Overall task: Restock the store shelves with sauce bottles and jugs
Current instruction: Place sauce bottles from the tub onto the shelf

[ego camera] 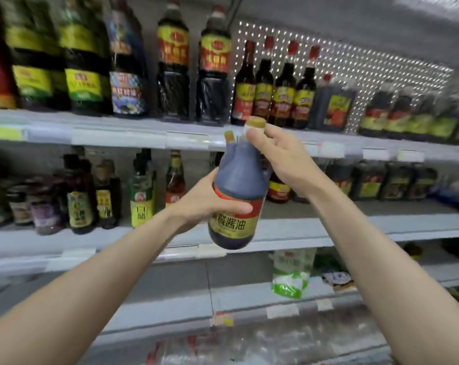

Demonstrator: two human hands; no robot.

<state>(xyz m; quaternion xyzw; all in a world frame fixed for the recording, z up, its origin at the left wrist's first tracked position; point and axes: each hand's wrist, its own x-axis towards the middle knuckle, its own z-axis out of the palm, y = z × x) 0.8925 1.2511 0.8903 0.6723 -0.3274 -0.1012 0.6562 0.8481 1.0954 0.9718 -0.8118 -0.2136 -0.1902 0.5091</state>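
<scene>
Through my head camera, I am holding a dark soy sauce jug (236, 201) in the air in front of the shelves, not resting on any board. My left hand (210, 204) is wrapping the jug's body at the red and gold label, thumb lying across the front, because that is where the weight is sitting. My right hand (278, 156) is gripping the neck just under the gold cap (255, 123), steadying the top; the jug is leaning a little to the right. The label is facing me, I judge so that it will face shoppers once the jug is set down. The cap is sitting level with the front edge of the upper shelf (117, 133), where tall dark bottles (273, 88) are standing in rows. Which slot I am aiming for, I cannot tell.
</scene>
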